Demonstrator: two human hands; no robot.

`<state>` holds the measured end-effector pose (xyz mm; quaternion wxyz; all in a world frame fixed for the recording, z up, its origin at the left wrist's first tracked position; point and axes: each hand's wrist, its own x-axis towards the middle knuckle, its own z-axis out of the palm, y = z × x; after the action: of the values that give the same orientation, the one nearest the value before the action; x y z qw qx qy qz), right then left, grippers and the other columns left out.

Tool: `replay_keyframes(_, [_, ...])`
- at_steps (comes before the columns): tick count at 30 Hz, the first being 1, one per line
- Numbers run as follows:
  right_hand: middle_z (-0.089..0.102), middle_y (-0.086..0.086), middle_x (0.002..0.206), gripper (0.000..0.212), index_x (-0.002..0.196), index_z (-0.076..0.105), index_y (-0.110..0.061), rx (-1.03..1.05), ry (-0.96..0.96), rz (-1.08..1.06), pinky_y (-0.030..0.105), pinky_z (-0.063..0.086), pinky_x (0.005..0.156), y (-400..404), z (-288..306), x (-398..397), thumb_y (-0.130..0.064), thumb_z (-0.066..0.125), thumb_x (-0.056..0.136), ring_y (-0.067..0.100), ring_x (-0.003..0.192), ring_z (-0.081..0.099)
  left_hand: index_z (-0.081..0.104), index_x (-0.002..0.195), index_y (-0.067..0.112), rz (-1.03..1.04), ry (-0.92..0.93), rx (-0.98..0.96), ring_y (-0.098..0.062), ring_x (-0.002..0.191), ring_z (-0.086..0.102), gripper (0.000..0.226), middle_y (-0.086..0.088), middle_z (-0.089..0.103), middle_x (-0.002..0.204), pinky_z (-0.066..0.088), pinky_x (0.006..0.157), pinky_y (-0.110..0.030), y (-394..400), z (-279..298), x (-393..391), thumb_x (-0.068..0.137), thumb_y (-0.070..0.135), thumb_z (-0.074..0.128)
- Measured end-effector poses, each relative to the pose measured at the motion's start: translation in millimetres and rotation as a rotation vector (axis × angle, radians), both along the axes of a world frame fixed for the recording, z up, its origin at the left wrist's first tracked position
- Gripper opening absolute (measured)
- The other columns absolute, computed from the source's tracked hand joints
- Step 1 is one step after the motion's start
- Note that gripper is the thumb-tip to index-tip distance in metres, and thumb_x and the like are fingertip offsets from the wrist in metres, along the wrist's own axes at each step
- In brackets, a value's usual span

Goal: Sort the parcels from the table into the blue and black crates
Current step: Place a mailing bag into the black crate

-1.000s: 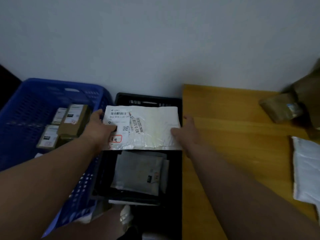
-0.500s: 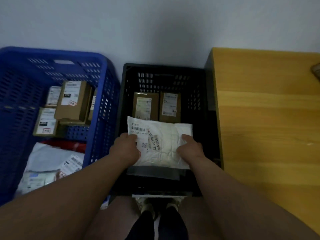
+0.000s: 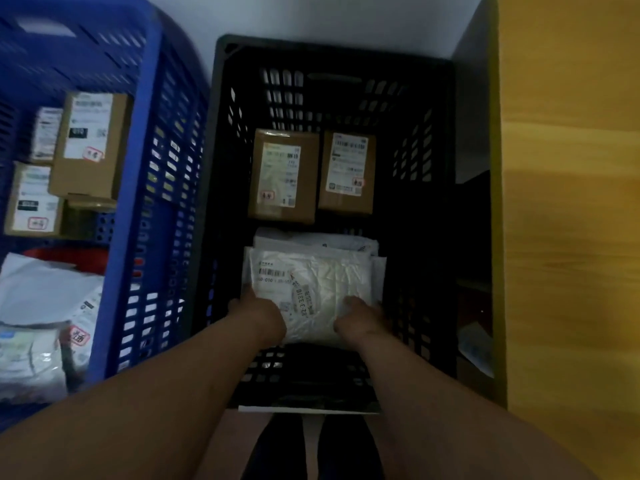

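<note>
Both hands [image 3: 258, 318] on white parcel [image 3: 313, 289]

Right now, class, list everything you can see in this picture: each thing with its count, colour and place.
black crate: one, black, centre
blue crate: one, blue, left
white mailer: one, white, near end of black crate, on other pale bags
brown boxes: two, brown, far end of black crate
labelled boxes: at least three, brown, far part of blue crate
soft bags: several, white, near part of blue crate
table: one, yellow wood, right
left hand: grips mailer's near left edge
right hand: grips mailer's near right edge
</note>
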<state>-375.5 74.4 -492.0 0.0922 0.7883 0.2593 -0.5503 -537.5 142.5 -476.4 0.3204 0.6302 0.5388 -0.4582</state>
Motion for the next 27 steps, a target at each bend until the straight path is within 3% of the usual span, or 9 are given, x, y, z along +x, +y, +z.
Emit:
replay_keyframes(3, [0.024,0.012,0.157,0.059,0.149,0.035,-0.022,-0.093,0.106,0.167,0.034,0.031,0.115,2.9,-4.7,-1.8,-0.030,0.052,0.093,0.031,0.141,0.031,0.045,0.140,0.001,-0.008,0.022,-0.075,-0.037,0.140,0.030,0.048,-0.024,0.034,0.150,0.015,0.117,-0.048,-6.3,-0.8,-1.3,0.098,0.023,0.037])
replay_keyframes(5, [0.032,0.013,0.155,0.058,0.148,0.037,-0.011,-0.121,0.101,0.243,0.029,0.036,0.111,3.3,-0.1,1.0,-0.032,0.049,0.095,0.030,0.138,0.036,0.044,0.141,0.003,0.009,0.026,-0.094,-0.034,0.141,0.029,0.046,-0.020,0.035,0.150,0.012,0.118,-0.044,-8.3,9.6,6.3,0.100,0.022,0.035])
replay_keyframes(9, [0.044,0.016,0.142,0.052,0.141,0.045,-0.011,-0.111,0.074,0.254,0.031,0.046,0.101,8.5,20.8,11.8,-0.030,0.051,0.093,0.031,0.123,0.050,0.026,0.150,0.009,0.136,-0.016,-0.129,-0.028,0.139,0.031,0.050,-0.015,0.030,0.154,0.025,0.116,-0.035,-11.1,29.3,19.5,0.106,0.031,0.031])
replay_keyframes(11, [0.047,0.015,0.138,0.047,0.137,0.048,-0.013,-0.040,0.082,0.231,0.029,0.048,0.096,13.9,36.7,16.2,-0.029,0.051,0.093,0.029,0.119,0.053,0.029,0.149,0.008,0.198,-0.053,-0.124,-0.030,0.138,0.034,0.048,-0.017,0.032,0.152,0.028,0.114,-0.037,-10.4,43.9,23.2,0.105,0.028,0.033])
replay_keyframes(14, [0.047,0.013,0.140,0.047,0.139,0.046,-0.014,0.093,0.101,0.191,0.031,0.047,0.099,24.9,68.4,19.3,-0.027,0.049,0.094,0.030,0.122,0.052,0.049,0.136,0.005,0.206,-0.088,0.017,-0.027,0.127,0.049,0.044,-0.014,0.050,0.140,0.039,0.101,-0.031,-6.6,76.6,27.7,0.101,0.031,0.041])
replay_keyframes(19, [0.050,0.011,0.140,0.045,0.137,0.049,-0.011,0.286,0.157,0.205,0.031,0.046,0.098,36.6,134.6,21.9,-0.027,0.049,0.095,0.027,0.122,0.052,0.040,0.143,0.010,0.314,-0.198,0.164,-0.026,0.128,0.045,0.054,-0.013,0.041,0.148,0.039,0.097,-0.026,-5.1,133.6,35.2,0.098,0.040,0.043])
replay_keyframes(25, [0.057,0.006,0.128,0.032,0.128,0.056,-0.018,0.605,0.181,0.022,0.025,0.046,0.075,22.7,218.3,47.4,-0.023,0.051,0.097,0.016,0.097,0.057,0.038,0.146,0.014,0.389,-0.368,0.302,-0.022,0.123,0.051,0.055,-0.009,0.041,0.148,0.042,0.089,-0.024,-12.1,212.9,49.7,0.098,0.039,0.047])
replay_keyframes(27, [0.059,0.004,0.125,0.028,0.123,0.059,-0.018,0.680,0.127,0.003,0.024,0.044,0.075,9.8,245.6,60.9,-0.021,0.052,0.096,0.017,0.100,0.058,0.044,0.143,0.014,0.394,-0.434,0.341,-0.022,0.116,0.053,0.051,-0.009,0.049,0.141,0.041,0.082,-0.023,-16.9,235.6,55.4,0.098,0.038,0.048])
